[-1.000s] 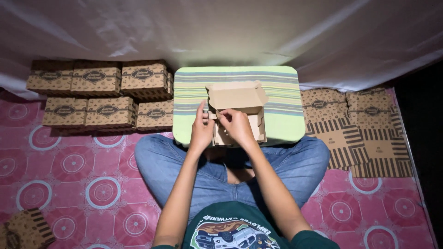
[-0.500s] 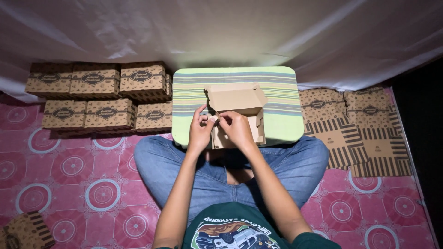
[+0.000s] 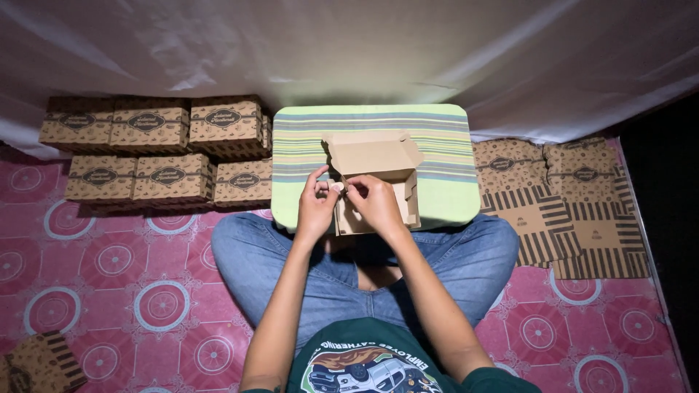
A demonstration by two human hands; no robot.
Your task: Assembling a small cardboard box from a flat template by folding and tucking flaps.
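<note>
Six folded printed cartons sit stacked in two rows to the left; one half-folded plain brown cardboard box rests on the striped green lap table. Its lid flap stands open, tilted away from the person, with the box's long axis running left to right. The left hand and right hand both pinch its near-left corner flap, fingertips pressed together.
</note>
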